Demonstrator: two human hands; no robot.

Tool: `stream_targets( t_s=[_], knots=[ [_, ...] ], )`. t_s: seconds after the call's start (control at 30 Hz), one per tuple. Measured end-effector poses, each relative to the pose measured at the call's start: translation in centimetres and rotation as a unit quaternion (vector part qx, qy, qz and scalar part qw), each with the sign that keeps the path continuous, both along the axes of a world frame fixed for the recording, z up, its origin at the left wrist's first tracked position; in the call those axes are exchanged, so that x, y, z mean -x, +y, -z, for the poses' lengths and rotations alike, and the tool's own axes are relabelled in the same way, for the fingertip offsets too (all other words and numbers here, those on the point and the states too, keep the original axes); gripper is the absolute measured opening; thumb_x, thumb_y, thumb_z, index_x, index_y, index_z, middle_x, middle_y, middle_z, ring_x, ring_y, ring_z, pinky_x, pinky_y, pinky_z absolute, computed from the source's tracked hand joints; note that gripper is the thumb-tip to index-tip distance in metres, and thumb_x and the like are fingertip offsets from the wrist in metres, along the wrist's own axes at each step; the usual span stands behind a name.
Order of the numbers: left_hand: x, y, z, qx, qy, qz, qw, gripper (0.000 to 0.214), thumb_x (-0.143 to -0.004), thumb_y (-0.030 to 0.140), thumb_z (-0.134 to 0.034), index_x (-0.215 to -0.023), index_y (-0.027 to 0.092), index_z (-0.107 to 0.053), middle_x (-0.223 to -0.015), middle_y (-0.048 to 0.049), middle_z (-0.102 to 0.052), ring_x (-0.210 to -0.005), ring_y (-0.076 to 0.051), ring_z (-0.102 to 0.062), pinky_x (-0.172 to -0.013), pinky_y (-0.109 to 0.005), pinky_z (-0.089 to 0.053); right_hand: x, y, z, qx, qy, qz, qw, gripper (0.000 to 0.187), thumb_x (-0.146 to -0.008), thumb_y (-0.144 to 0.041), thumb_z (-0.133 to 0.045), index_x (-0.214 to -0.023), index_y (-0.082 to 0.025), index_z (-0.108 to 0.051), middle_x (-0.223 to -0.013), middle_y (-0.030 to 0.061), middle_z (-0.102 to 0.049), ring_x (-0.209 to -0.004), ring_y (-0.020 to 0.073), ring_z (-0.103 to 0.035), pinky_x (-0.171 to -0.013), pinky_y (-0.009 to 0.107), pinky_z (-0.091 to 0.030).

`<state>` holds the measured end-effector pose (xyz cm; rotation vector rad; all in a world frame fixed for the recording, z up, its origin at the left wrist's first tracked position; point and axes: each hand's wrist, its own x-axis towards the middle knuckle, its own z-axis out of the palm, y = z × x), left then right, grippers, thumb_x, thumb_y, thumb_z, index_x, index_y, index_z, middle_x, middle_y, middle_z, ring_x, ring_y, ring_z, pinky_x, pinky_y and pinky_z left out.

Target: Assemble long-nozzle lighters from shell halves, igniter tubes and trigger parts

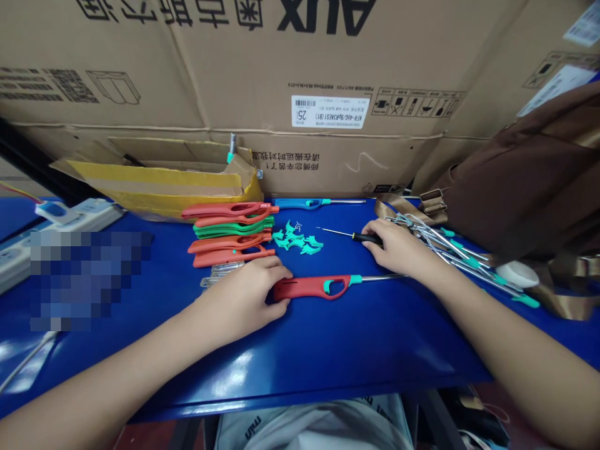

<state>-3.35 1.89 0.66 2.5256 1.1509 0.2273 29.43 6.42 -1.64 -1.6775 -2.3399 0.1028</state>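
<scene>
My left hand (255, 294) grips the handle end of a red gas lighter (304, 288), whose metal tube points right across the blue table. In my right hand (391, 244) is a small screwdriver (363, 237) with a black and yellow handle, its thin shaft pointing left. Between the hands lies a small heap of turquoise triggers (297, 240). Red handle shells (229, 256) and green handle shells (234, 228) are stacked to the left of the heap. Partly behind my left hand lie clear fuel tanks (220, 272). A blue lighter (300, 204) rests at the back.
Metal tubes with wires and turquoise collars (473, 262) lie at the right beside a brown bag (529, 175). A yellow-taped cardboard box (164, 184) and a white power strip (84, 219) are at the left. A large carton (225, 81) stands behind the table.
</scene>
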Motion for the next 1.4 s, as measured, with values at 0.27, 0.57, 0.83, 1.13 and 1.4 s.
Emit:
stream_targets(
  t_s=[0.27,0.57,0.83,1.13,1.4],
  knots=[
    [-0.5,-0.1,1.4,-0.010,-0.048,0.016,0.999,0.029,-0.089,0.020,-0.064,-0.117,0.014,-0.068,-0.111,-0.0096,-0.068,-0.101,-0.025,-0.067,-0.093,-0.040,-0.054,0.2,-0.1,-0.1,-0.004,0.011,-0.014,1.000,0.019,-0.090,-0.023,-0.059,-0.106,-0.018,-0.067,-0.106,0.0112,-0.066,-0.099,0.0279,-0.064,-0.091,0.044,-0.051],
    [-1.0,-0.4,1.7,-0.007,-0.091,0.016,0.996,0.027,-0.091,0.018,-0.064,-0.118,0.015,-0.066,-0.107,-0.0078,-0.066,-0.091,-0.021,-0.066,-0.086,-0.036,-0.055,0.7,-0.2,-0.2,-0.061,0.091,-0.005,0.994,0.013,-0.088,-0.025,-0.059,-0.098,-0.018,-0.064,-0.097,0.0100,-0.066,-0.090,0.0269,-0.064,-0.082,0.042,-0.051],
    [-1.8,-0.8,2.3,0.083,-0.212,-0.016,0.974,0.027,-0.088,0.021,-0.066,-0.115,0.016,-0.069,-0.105,-0.0059,-0.066,-0.075,-0.012,-0.065,-0.073,-0.027,-0.059,2.7,-1.5,-1.8,-0.061,0.334,0.016,0.941,0.018,-0.085,-0.034,-0.068,-0.097,-0.020,-0.067,-0.095,0.0062,-0.072,-0.084,0.0219,-0.067,-0.076,0.037,-0.053],
    [-2.5,-1.1,2.6,0.177,-0.292,-0.062,0.938,0.033,-0.088,0.030,-0.069,-0.118,0.018,-0.070,-0.112,-0.0086,-0.070,-0.086,-0.015,-0.068,-0.078,-0.030,-0.062,3.7,-3.2,-4.1,0.123,0.614,-0.009,0.780,0.024,-0.075,-0.040,-0.083,-0.088,-0.022,-0.074,-0.061,-0.0038,-0.050,-0.051,0.0102,-0.043,-0.045,0.026,-0.032],
    [-2.7,-0.9,1.9,0.217,-0.366,-0.138,0.894,0.045,-0.085,0.037,-0.073,-0.125,0.017,-0.066,-0.111,-0.0071,-0.073,-0.085,-0.015,-0.064,-0.074,-0.028,-0.056,4.6,-3.9,-4.2,0.090,0.637,-0.012,0.766,0.026,-0.073,-0.045,-0.084,-0.077,-0.023,-0.069,-0.072,-0.0014,-0.055,-0.047,0.0065,-0.034,-0.039,0.025,-0.026]
  ],
)
